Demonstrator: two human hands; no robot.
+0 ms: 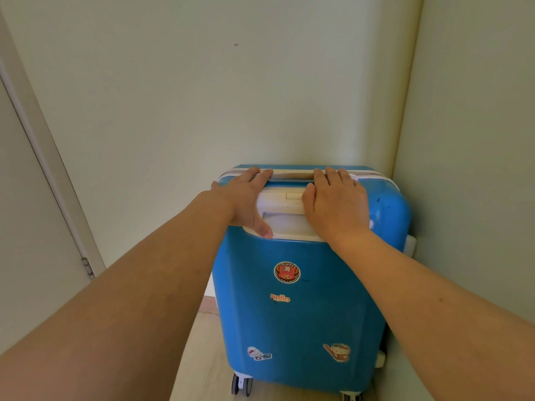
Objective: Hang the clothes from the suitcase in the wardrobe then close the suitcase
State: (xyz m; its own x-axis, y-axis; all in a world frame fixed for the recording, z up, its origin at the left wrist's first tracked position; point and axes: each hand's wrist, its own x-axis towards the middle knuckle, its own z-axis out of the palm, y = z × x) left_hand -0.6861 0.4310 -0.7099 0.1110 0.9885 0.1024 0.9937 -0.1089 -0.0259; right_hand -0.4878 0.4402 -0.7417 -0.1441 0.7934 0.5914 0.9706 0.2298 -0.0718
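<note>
A blue hard-shell suitcase (298, 308) with cartoon stickers stands upright and shut on its wheels in a corner of the room. Its top carries a white handle housing (285, 211) and a cream carry handle (292, 172). My left hand (246, 195) lies flat on the left of the top, fingers reaching the carry handle and thumb down on the front of the housing. My right hand (335, 204) lies flat on the right of the top, fingers straight toward the back edge. No clothes and no wardrobe are in view.
Pale walls close in behind the suitcase and on its right. A white door with a hinge (88, 267) stands at the left. Light wooden floor (202, 357) shows to the left of the suitcase.
</note>
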